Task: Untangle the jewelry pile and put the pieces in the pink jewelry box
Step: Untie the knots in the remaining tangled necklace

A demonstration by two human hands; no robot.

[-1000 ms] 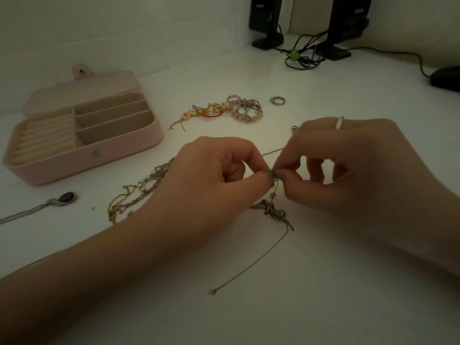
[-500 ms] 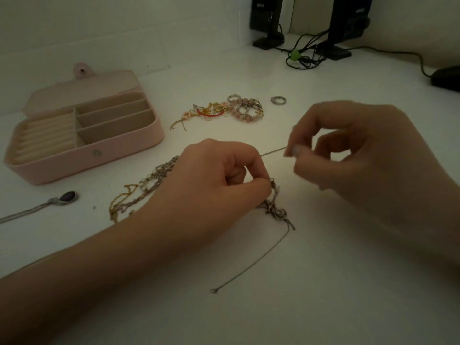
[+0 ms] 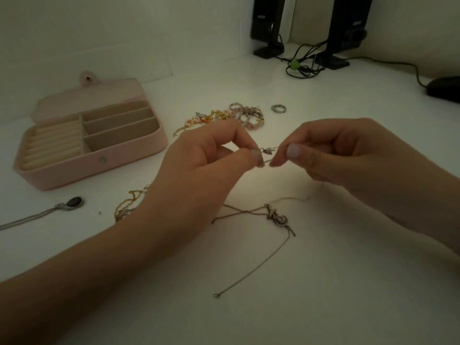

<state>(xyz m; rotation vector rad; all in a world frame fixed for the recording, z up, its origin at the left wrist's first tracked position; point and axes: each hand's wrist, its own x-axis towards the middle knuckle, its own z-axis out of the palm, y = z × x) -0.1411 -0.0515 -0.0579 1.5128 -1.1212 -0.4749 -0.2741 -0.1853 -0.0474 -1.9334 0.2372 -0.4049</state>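
**Both hands pinching a thin chain above the table**

From the head camera, the two hands are meeting at the centre of the frame, raised off the white table [image 3: 323, 282]. The left hand [image 3: 206, 160] is pinching a thin chain [image 3: 267, 161] between thumb and forefinger, its other fingers curled in. The right hand [image 3: 331, 153] is pinching the same chain just beside it, thumb and forefinger tight on the strand. A small clasp [image 3: 268, 151] is sitting between the two sets of fingertips.

Below the hands, at lower centre, the rest of the chain is lying on the table, crossing itself and running through a knot [image 3: 277, 217] of silver links, with one loose end trailing down to a tiny ring [image 3: 216, 295]. Whether this strand is joined to the piece being held I cannot tell.

At the left of the frame the pink box [image 3: 99, 168] is standing open, its lid leaning back, ring rolls in the left compartment and three slots on the right. Nothing that I can make out is lying in it. A gold chain [image 3: 129, 202] is peeking out from behind the left wrist. A pendant [image 3: 74, 202] is resting at far left, below the box.

Above the hands, a small pile [image 3: 224, 117] of beaded and gold pieces is waiting, with a ring [image 3: 278, 108] just to its right. Two black stands [image 3: 268, 28] and cables [image 3: 302, 66] are occupying the upper right.
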